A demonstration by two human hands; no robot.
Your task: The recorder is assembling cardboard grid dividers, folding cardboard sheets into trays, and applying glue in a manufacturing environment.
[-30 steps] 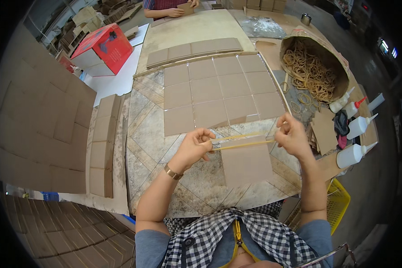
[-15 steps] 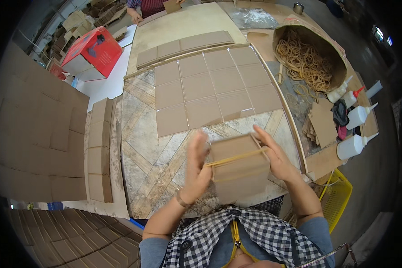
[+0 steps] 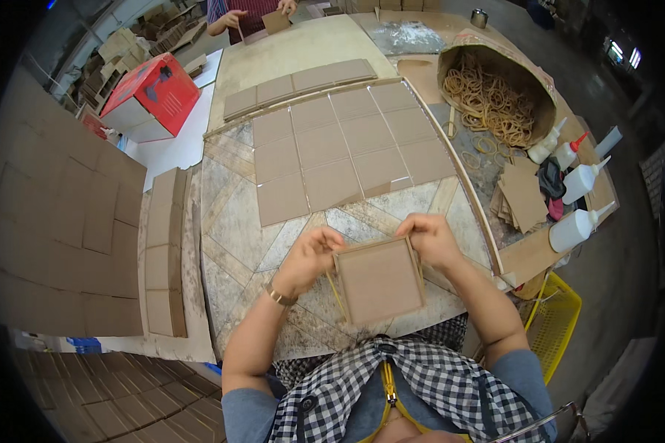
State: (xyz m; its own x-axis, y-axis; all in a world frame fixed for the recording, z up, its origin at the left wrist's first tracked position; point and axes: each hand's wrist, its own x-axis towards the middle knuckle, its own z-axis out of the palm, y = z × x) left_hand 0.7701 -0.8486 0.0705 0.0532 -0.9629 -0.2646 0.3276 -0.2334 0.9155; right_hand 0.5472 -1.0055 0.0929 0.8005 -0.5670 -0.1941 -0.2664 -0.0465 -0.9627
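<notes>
Square tray (image 3: 380,282) at five o'clock on worktop (image 3: 233,262). Left hand (image 3: 310,260) pinches its eleven-o'clock corner in fingers, right hand (image 3: 430,240) one-o'clock corner (whether band too: cannot tell). Yellow band (image 3: 335,292) stands off nine-o'clock side; uneven tension could make it slip, bend wall.

Square cardboard piece (image 3: 381,283), held by me at its far corners.
It's plain brown with a narrow border, its broad face toward me, turned slightly askew; a thin yellow band (image 3: 335,292) runs down its left side.
</notes>
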